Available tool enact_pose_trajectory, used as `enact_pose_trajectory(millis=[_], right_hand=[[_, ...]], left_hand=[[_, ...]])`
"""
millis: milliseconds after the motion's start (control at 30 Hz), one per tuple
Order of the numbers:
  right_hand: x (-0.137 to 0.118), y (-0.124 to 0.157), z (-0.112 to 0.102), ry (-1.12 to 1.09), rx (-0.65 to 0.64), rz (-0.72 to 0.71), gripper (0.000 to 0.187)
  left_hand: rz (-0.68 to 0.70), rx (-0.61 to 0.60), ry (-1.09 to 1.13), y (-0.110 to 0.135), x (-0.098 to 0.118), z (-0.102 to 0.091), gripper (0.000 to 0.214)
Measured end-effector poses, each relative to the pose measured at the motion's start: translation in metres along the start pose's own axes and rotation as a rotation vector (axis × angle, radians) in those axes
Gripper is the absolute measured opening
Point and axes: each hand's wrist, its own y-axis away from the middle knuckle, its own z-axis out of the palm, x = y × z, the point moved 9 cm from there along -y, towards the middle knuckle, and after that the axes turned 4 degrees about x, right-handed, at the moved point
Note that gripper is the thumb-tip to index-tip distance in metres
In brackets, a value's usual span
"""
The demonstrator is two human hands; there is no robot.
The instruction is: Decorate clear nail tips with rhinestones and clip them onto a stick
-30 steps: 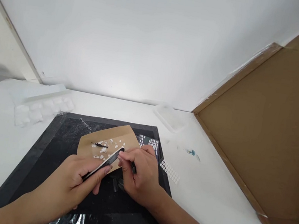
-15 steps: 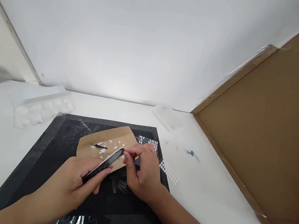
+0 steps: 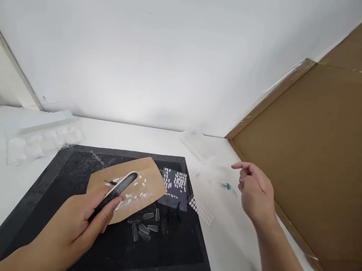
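Observation:
My left hand [image 3: 75, 224] is closed around a black nail file [image 3: 121, 188] with a pale edge. The file tilts up to the right over a sheet of brown paper [image 3: 155, 188] that bears small white pieces and a dark sliver. My right hand [image 3: 255, 195] is raised over the white table at the right. Its index finger points left while the other fingers curl, and I see nothing held in it. Several clear false nail tips [image 3: 144, 229] lie on the black mat [image 3: 169, 253] below the paper. Near my right hand is a small teal-and-clear item [image 3: 226, 186].
A dark card with white tabs [image 3: 174, 201] and a sheet of white adhesive tabs [image 3: 201, 210] lie at the mat's right edge. Behind are a clear tray [image 3: 196, 145] and a compartmented plastic pack [image 3: 43, 139]. A cardboard panel [image 3: 327, 168] borders the right side.
My right hand has left the tip of the file and moved right, over the table, its index finger now stretched out. The nail file stays in my left hand. The view has shifted slightly.

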Motion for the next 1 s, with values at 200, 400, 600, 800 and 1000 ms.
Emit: enact_pose_trajectory(millis=[200,400,600,800,1000], right_hand=[[0.075,-0.005,0.005,0.382,-0.288,-0.048,0.044],[0.090,0.005,0.022,0.489,-0.432,-0.105,0.071],[0.098,0.000,0.018,0.492,-0.359,-0.022,0.066],[0.101,0.001,0.016,0.387,-0.309,0.047,0.062],[0.099,0.006,0.017,0.383,-0.291,0.037,0.052]], left_hand=[[0.000,0.025,-0.046,-0.003,0.002,-0.002,0.032],[0.039,0.056,-0.102,-0.003,-0.008,-0.004,0.024],[0.071,0.080,-0.149,0.000,-0.012,-0.001,0.026],[0.099,0.086,-0.226,0.003,-0.013,0.001,0.028],[0.019,0.133,-0.248,0.003,-0.020,-0.005,0.038]])
